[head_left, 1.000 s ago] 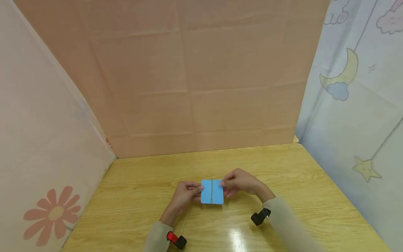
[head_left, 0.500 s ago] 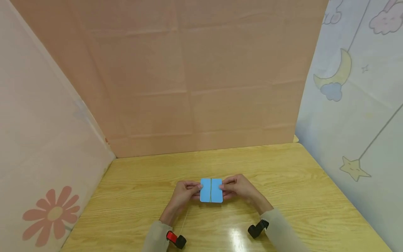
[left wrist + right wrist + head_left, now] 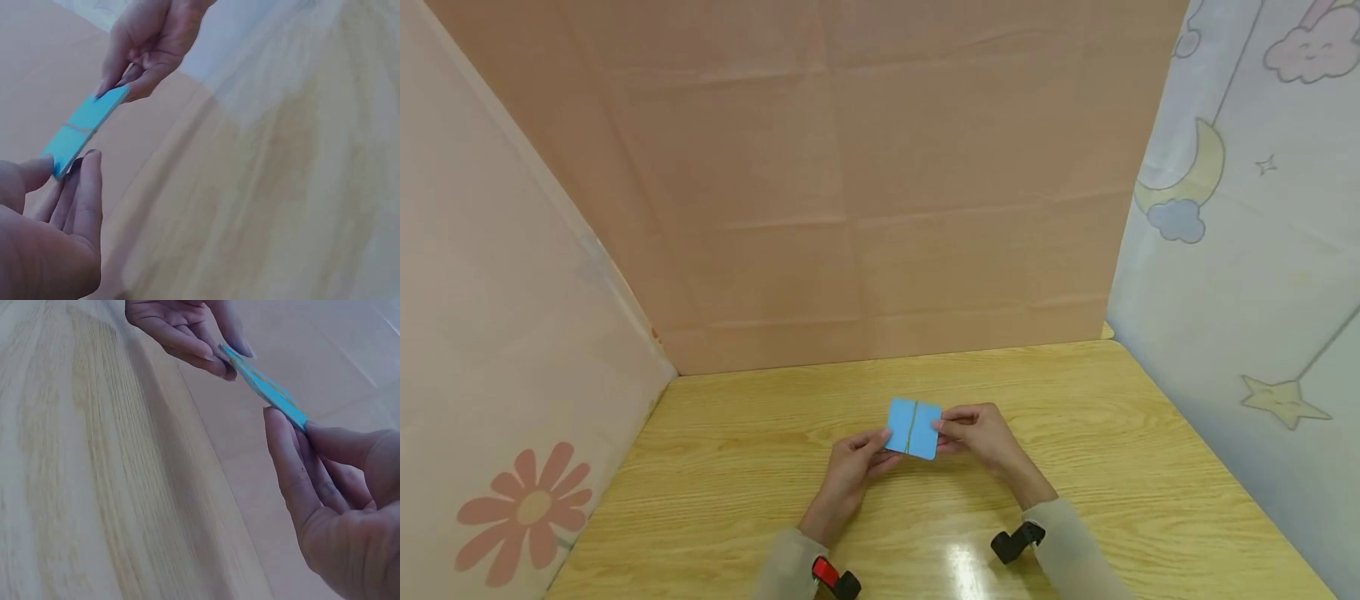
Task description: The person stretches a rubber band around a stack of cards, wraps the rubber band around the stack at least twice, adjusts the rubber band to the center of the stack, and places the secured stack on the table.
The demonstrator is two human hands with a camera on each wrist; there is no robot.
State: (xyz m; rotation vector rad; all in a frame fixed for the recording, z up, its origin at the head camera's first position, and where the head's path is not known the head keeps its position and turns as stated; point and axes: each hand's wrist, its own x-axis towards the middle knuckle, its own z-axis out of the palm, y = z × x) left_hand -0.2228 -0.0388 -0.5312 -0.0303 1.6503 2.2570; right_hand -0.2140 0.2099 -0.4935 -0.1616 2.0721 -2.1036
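A thin, square blue card stack [image 3: 897, 427] with rounded corners is held above the table, turned slightly clockwise in the head view. A yellowish-brown rubber band [image 3: 912, 427] runs round its middle from far edge to near edge. My left hand [image 3: 847, 471] pinches its left edge, thumb on top and fingers underneath. At the right edge my right hand [image 3: 991, 437] pinches it the same way. In the left wrist view the stack [image 3: 90, 119] slants between both hands. Seen nearly edge-on in the right wrist view, the stack [image 3: 265, 390] looks only a little thick.
The wooden table [image 3: 737, 467] spreads out under both hands. A plain pinkish-brown cloth [image 3: 850, 208] stands behind it. Printed cloths hang at the left [image 3: 497, 333] and right [image 3: 1247, 275]. Each wrist wears a strapped black device.
The blue card stack has moved away from me, a little right, and turned clockwise. My left hand followed it. Earlier, my right thumb shifted from near the far right corner down the right edge.
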